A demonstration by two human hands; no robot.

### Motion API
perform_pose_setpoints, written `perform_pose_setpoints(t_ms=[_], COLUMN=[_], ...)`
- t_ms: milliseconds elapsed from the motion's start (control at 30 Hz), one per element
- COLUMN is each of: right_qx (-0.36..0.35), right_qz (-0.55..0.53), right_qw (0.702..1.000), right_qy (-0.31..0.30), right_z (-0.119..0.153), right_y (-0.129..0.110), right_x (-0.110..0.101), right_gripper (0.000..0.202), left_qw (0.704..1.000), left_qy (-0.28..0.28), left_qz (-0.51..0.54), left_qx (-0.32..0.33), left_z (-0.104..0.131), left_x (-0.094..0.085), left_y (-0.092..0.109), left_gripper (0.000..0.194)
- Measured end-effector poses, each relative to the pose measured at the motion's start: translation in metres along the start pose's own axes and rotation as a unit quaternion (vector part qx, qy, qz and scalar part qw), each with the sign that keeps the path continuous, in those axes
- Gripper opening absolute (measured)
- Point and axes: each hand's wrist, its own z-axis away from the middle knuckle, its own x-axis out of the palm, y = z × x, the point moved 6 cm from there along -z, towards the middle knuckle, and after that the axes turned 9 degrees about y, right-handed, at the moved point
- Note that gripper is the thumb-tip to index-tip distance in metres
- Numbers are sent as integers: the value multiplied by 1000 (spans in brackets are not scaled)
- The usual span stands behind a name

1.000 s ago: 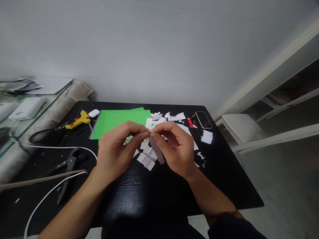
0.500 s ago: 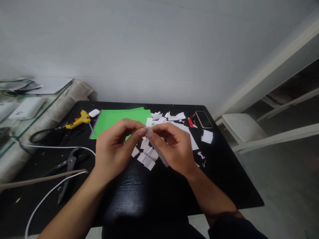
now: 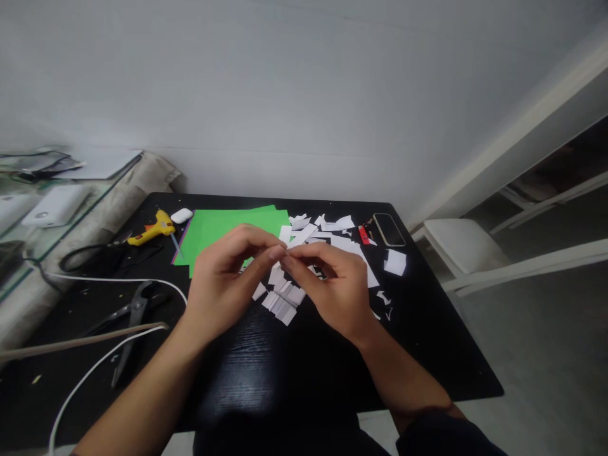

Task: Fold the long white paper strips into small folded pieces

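Observation:
My left hand and my right hand meet above the middle of the black table, thumbs and forefingers pinched together at the tips. A white paper piece is between the fingertips, mostly hidden by them. Folded white paper pieces lie on the table just below and between the hands. Behind the fingers are white strips and scraps, and green sheets lie behind my left hand.
On the left of the black table are a yellow glue gun, a white mouse, pliers and white cables. Toward the right lie a phone, a red cutter and a white paper square. A white stool stands beyond.
The long paper piece that hung below my right fingers no longer shows there. Both hands have closed in at the fingertips, and my left hand has shifted slightly right.

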Motion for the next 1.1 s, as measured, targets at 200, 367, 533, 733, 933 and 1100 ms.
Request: perform_pose_setpoints(t_ms=[200, 367, 533, 733, 933, 1100], right_qx=[53, 70, 116, 164, 195, 189], right_qz=[-19, 23, 78, 128, 177, 159], right_qw=[998, 994, 971, 935, 910, 908], right_qy=[-39, -85, -195, -288, -322, -338], right_z=[-2, 2, 28, 70, 92, 105], right_y=[5, 10, 31, 57, 70, 73], right_x=[3, 1, 2, 1, -7, -3], right_gripper=[7, 9, 9, 9, 8, 10], left_qw=[997, 994, 987, 970, 968, 964], left_qy=[24, -10, -115, -181, -180, -230], left_qz=[42, 45, -49, -106, -113, -77], left_qx=[-53, -99, -102, -123, -134, -108], left_z=[-5, 7, 53, 113, 139, 153], left_x=[-5, -7, -8, -16, -27, -17], left_y=[-8, -20, -39, -56, -64, -65], left_gripper=[4, 9, 10, 10, 6, 15])
